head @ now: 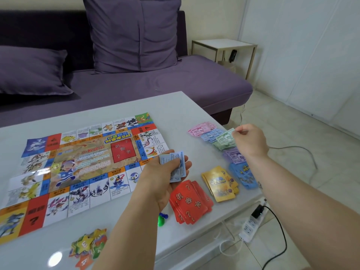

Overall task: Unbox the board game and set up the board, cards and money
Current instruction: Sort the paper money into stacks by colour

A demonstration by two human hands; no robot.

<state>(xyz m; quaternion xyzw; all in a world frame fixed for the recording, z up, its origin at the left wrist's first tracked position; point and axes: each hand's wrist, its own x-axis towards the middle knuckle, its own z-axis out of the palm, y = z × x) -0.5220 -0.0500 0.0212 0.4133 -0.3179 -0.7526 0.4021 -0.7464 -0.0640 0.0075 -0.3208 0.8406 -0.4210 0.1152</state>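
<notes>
Above the green notes (224,142), right hand (250,140) pinches one

The colourful board (83,166) is lying unfolded and flat. Right of it, money is sitting in fanned piles: pink notes (201,128), blue notes (209,136), green notes (224,144), purple notes (234,155). Nearer, red cards (190,201), gold cards (220,183) and blue cards (243,174) are lying in loose stacks. The left hand (161,180) is holding blue bills (177,164); the right hand (250,141) is pinching a green bill (227,134).
</notes>
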